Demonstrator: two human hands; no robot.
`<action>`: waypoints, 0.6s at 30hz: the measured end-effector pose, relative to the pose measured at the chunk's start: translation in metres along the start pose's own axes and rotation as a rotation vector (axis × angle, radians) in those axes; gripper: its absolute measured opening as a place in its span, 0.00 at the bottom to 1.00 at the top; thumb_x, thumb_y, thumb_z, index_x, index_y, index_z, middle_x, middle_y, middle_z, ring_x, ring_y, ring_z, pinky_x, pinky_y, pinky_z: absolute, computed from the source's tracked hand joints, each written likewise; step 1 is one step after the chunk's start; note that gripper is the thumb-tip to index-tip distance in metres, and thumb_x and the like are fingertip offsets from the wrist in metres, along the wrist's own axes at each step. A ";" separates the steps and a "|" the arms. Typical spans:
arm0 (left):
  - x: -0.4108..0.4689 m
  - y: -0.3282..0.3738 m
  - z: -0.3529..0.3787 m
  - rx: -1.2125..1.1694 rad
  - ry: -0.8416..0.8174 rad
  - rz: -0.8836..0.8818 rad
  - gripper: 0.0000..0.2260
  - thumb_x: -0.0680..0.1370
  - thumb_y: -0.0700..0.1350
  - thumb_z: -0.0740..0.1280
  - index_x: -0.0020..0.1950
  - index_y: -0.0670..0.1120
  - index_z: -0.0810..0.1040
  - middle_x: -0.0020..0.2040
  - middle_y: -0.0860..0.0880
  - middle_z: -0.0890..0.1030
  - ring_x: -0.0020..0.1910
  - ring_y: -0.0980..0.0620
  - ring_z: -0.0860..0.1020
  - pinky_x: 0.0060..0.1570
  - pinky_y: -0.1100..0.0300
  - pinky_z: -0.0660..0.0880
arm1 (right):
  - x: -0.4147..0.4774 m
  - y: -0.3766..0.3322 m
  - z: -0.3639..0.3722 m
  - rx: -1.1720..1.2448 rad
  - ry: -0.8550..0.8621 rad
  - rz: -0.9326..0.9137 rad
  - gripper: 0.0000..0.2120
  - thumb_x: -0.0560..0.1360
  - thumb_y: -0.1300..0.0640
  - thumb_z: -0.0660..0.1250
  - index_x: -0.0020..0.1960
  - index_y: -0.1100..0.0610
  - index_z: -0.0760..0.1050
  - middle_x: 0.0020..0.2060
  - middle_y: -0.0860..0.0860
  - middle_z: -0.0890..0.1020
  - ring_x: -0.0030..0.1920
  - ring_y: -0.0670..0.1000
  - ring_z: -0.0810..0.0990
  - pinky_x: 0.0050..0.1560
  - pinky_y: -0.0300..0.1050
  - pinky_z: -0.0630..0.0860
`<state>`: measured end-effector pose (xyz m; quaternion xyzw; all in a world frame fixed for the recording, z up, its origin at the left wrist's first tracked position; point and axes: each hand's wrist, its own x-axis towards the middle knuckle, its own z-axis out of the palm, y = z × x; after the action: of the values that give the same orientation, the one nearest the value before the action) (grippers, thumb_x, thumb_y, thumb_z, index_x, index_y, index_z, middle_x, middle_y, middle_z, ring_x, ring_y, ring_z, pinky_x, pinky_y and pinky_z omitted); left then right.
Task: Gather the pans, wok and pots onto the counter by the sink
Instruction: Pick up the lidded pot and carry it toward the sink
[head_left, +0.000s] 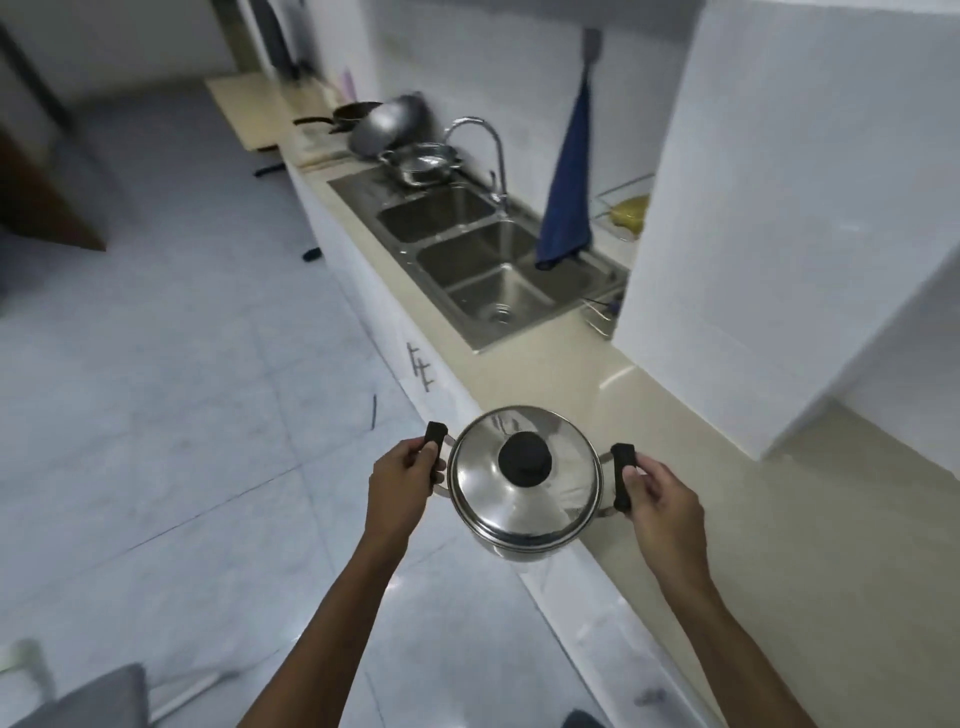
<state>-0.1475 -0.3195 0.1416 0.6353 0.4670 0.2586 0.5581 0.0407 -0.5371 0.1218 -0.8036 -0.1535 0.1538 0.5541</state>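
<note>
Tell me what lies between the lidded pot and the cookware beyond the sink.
Head view: bare counter, then the sink; nothing else before the cookware.

Lidded steel pot (524, 480) upright, level, at counter (727, 519) edge; wok (387, 127), pans beyond sink (488, 260).

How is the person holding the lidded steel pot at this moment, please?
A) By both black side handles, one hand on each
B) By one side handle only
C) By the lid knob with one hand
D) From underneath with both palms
A: the left hand and right hand each grip a black side handle of the lidded pot.
</note>
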 end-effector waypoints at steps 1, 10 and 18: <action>0.012 -0.003 -0.021 -0.005 0.036 -0.005 0.08 0.82 0.46 0.65 0.51 0.48 0.84 0.38 0.48 0.86 0.34 0.57 0.81 0.39 0.58 0.76 | 0.005 -0.011 0.025 -0.003 -0.034 -0.021 0.12 0.82 0.53 0.65 0.63 0.52 0.80 0.50 0.49 0.86 0.51 0.52 0.85 0.57 0.61 0.82; 0.155 -0.028 -0.166 -0.044 0.243 -0.053 0.08 0.82 0.47 0.66 0.51 0.50 0.84 0.39 0.50 0.87 0.36 0.54 0.83 0.40 0.57 0.79 | 0.082 -0.089 0.240 -0.006 -0.222 -0.075 0.09 0.82 0.55 0.66 0.58 0.44 0.81 0.40 0.44 0.87 0.45 0.44 0.86 0.54 0.57 0.83; 0.343 -0.008 -0.268 -0.016 0.285 -0.074 0.08 0.82 0.49 0.66 0.51 0.50 0.84 0.40 0.52 0.87 0.40 0.51 0.85 0.42 0.57 0.78 | 0.184 -0.169 0.423 0.019 -0.273 -0.075 0.13 0.81 0.55 0.66 0.64 0.51 0.80 0.43 0.48 0.88 0.45 0.49 0.87 0.52 0.57 0.84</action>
<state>-0.2302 0.1080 0.1332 0.5701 0.5626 0.3288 0.5003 0.0181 -0.0463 0.1229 -0.7636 -0.2562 0.2423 0.5408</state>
